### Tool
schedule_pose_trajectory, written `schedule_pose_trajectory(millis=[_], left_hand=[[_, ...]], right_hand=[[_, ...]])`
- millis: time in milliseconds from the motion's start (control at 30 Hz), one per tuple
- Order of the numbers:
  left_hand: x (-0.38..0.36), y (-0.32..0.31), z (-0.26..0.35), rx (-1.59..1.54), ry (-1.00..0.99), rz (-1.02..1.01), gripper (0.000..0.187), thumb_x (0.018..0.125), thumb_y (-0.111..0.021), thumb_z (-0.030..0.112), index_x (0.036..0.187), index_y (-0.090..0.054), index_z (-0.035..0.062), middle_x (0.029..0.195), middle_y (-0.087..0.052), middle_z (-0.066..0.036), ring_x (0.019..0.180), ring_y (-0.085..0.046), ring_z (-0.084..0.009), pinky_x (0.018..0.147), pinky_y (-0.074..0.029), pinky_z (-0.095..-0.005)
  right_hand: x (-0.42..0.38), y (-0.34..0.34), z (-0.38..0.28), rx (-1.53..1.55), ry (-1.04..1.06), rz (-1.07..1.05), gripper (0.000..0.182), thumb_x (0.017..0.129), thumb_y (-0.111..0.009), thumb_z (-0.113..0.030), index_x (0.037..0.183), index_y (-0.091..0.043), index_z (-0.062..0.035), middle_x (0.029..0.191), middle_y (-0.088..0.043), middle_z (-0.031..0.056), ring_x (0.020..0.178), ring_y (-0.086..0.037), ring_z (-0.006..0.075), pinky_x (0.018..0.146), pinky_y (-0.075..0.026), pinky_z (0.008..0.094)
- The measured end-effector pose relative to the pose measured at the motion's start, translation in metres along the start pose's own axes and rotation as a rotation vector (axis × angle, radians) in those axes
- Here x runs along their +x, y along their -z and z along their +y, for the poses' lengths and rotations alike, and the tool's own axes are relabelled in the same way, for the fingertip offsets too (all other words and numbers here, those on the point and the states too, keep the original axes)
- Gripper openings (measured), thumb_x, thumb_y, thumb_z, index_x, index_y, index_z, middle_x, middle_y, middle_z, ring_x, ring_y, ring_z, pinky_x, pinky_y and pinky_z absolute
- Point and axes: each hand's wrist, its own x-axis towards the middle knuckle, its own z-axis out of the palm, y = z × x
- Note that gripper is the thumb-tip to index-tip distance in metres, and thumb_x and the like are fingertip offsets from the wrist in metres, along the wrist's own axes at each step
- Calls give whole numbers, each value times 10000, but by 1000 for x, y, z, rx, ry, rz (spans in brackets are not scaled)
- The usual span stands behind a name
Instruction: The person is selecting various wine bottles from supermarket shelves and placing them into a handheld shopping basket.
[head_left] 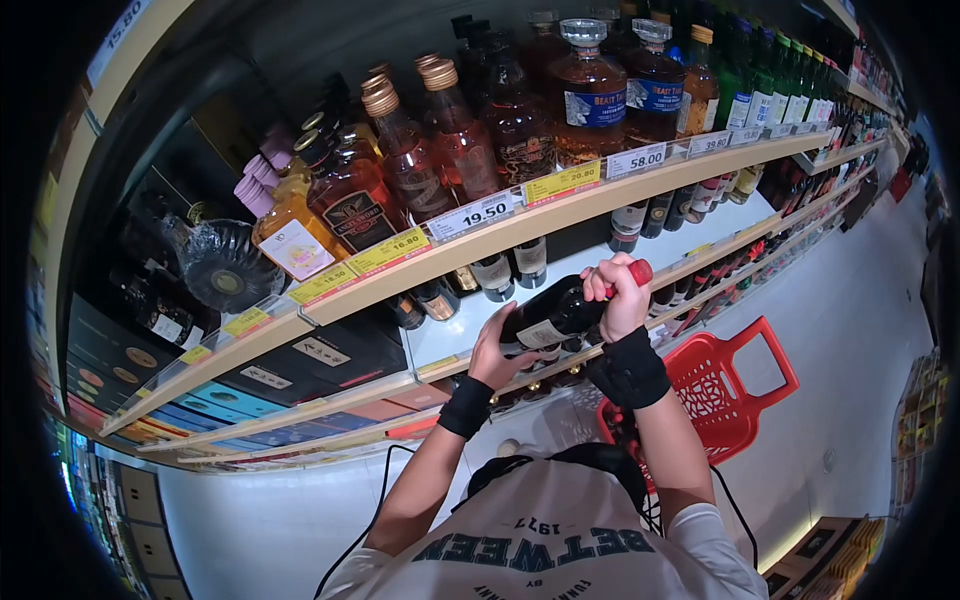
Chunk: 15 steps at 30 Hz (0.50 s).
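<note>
A dark wine bottle [570,309] with a pale label and a red-capped neck lies tilted between my two hands, in front of the shelves. My right hand [618,292] is wrapped round its neck, just below the red cap. Around the lower end, my left hand [494,352] grips the bottle beside the label. Both wrists wear black bands. Behind the bottle, a white lower shelf [440,340] carries several other dark bottles [493,275].
The upper shelf edge [400,270] carries price tags; liquor bottles [350,195] and round-stoppered bottles [590,100] stand above it. Boxes [310,355] fill the lower left. A red shopping basket [710,385] with dark items inside is at my right, over the pale floor [850,330].
</note>
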Motion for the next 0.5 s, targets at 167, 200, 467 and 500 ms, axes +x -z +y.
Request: schedule_pose_trajectory(millis=[167, 200, 467, 500], left_hand=[[14, 35, -39, -17, -59, 65, 707, 704, -827, 129, 1333, -518, 45, 1309, -572, -167, 1199, -565, -304, 995, -457, -378], [18, 42, -47, -66, -35, 46, 690, 712, -823, 126, 1330, -525, 50, 1296, -581, -165, 1182, -578, -295, 976, -470, -373], [33, 35, -22, 30, 122, -44, 990, 610, -913, 270, 1431, -393, 85, 1305, -565, -170, 1188, -572, -308, 982, -480, -392], [36, 32, -20, 66, 151, -53, 1027, 589, -928, 279, 1435, -381, 81, 1320, -556, -168, 1205, -562, -309, 1003, -473, -394]], right_hand=[[12, -17, 30, -64, 75, -200, 251, 819, -567, 10, 589, -468, -6, 499, -471, 65, 438, -463, 149, 548, -466, 314], [16, -24, 40, -92, 65, -226, 241, 815, -566, 14, 592, -475, -3, 504, -481, 65, 441, -469, 139, 519, -451, 303], [24, -43, 95, -430, 53, -275, 212, 780, -632, -59, 580, -588, -5, 495, -564, 26, 443, -528, 110, 457, -413, 272], [26, -44, 100, -456, 71, -298, 208, 776, -630, -59, 579, -588, -9, 494, -563, 26, 442, -528, 111, 456, -413, 276]])
